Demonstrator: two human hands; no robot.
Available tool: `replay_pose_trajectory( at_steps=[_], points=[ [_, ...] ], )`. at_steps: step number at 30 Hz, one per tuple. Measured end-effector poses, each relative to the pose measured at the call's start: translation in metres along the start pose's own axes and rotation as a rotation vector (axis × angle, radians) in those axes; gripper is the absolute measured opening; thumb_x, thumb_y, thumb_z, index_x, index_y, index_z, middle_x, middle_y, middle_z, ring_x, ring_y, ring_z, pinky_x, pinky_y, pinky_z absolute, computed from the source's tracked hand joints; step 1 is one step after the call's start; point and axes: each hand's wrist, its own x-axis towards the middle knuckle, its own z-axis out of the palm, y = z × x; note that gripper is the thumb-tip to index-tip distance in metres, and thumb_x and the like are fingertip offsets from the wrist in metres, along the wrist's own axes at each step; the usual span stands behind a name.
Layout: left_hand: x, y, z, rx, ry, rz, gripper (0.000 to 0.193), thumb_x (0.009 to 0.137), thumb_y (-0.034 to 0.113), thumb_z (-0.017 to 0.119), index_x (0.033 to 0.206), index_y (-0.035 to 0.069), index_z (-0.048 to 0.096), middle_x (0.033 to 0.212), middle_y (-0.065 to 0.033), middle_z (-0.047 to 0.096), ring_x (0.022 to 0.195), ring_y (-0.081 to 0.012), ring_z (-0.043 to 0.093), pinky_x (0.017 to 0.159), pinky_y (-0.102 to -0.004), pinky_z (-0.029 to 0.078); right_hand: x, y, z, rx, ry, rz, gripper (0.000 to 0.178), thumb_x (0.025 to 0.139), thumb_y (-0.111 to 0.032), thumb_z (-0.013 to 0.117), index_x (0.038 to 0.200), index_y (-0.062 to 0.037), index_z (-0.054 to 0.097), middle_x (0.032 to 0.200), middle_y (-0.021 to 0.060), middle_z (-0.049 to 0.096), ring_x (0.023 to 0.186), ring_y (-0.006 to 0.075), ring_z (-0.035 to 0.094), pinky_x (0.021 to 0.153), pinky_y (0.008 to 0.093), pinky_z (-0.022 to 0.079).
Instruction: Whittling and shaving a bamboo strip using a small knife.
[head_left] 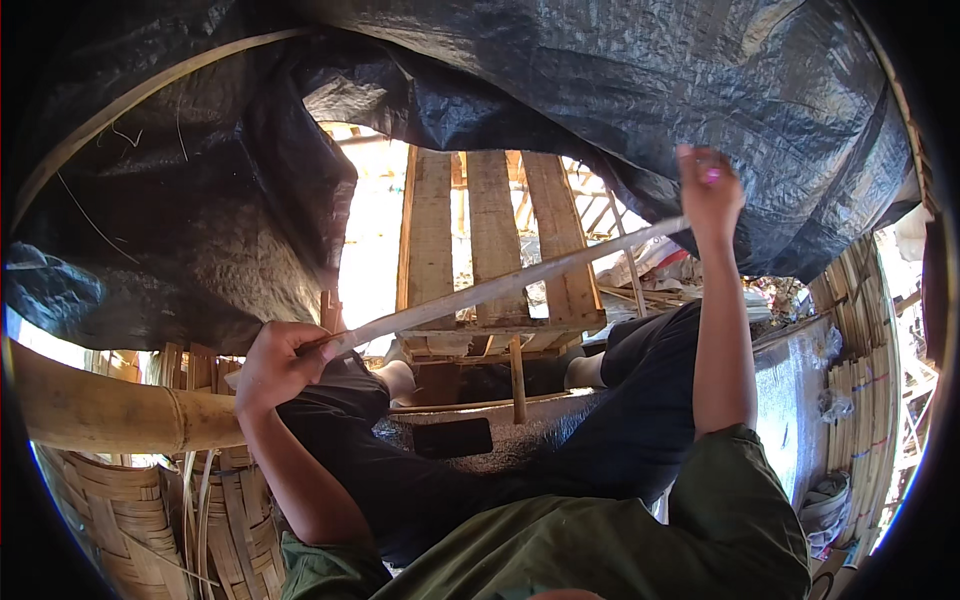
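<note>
Bamboo strip [500, 288]: slants across your lap, above your knees. Your left hand [275, 365] grips its lower end; your right hand [708, 190], raised, pinches its upper end. Wooden pallet [495, 240] behind.

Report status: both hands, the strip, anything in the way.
Left hand gripping near end of bamboo strip. Right hand raised, pinching far end. Strip taut across lap, wooden pallet behind, black tarp overhead. Nothing blocking.
</note>
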Motion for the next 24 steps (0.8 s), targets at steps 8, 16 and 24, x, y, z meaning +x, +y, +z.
replay_pose_trajectory(
  at_steps=[8, 16, 24],
  points=[
    [0.02, 0.001, 0.022, -0.268, -0.032, 0.116, 0.016, 0.094, 0.01, 0.062, 0.084, -0.001, 0.067, 0.059, -0.0001, 0.056, 0.051, -0.0047, 0.049, 0.048, -0.024, 0.038, 0.005, 0.03, 0.004, 0.445, 0.242, 0.697, 0.035, 0.093, -0.029, 0.066, 0.073, -0.0027, 0.055, 0.095, 0.0138, 0.063, 0.087, 0.0227, 0.065, 0.072, 0.0335, 0.051],
    [0.045, 0.026, 0.075, -0.262, -0.209, 0.116, 0.024, 0.098, 0.022, 0.058, 0.089, 0.001, 0.066, 0.054, 0.0008, 0.054, 0.044, -0.0057, 0.048, 0.042, -0.0245, 0.037, -0.018, -0.008, 0.01, 1.363, -0.263, 0.783, 0.03, 0.089, -0.005, 0.064, 0.111, 0.0094, 0.049, 0.114, 0.0237, 0.057, 0.107, 0.0394, 0.062, 0.089, 0.0563, 0.056],
    [0.068, 0.021, 0.132, -0.143, -0.181, 0.168, 0.031, 0.098, 0.029, 0.056, 0.11, 0.0, 0.055, 0.09, -0.0118, 0.067, 0.084, -0.0188, 0.067, 0.075, -0.0332, 0.052, 0.008, -0.054, -0.028, 0.885, -0.107, 0.461, 0.014, 0.09, 0.003, 0.06, 0.078, 0.0031, 0.053, 0.09, 0.0194, 0.066, 0.086, 0.0267, 0.071, 0.066, 0.0372, 0.062]
  ],
)
